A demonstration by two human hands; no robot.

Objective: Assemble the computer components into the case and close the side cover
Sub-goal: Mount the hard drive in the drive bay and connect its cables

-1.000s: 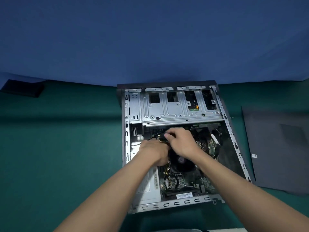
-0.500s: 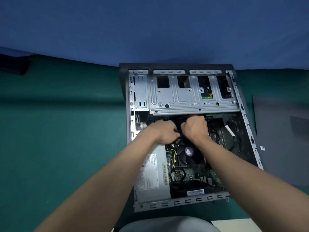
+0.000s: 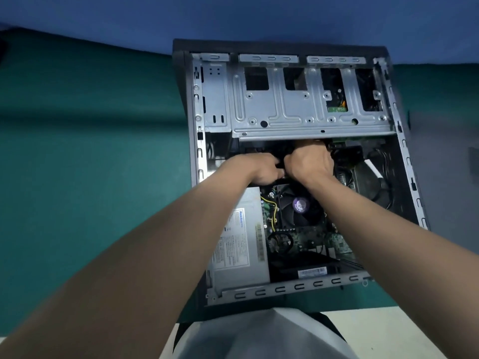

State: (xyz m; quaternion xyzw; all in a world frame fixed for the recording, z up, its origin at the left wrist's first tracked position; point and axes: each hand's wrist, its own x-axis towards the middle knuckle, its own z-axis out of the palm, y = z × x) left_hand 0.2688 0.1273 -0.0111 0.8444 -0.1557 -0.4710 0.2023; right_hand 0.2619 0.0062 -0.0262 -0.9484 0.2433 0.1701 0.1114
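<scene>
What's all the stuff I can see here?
open metal computer case: one, black and silver, centre
metal drive cage: one, silver, case's far end
labelled power supply box: one, silver, case's near left
fan with purple sticker: one, black, case middle
circuit board: one, green, under fan
wires: few, yellow, left of fan
flat side cover: one, dark grey, right of case
table cover: one, green, under everything
backdrop: one, blue, behind
small part: one, black, gripped, mostly hidden
hands: two, bare, left and right curled round that part
</scene>
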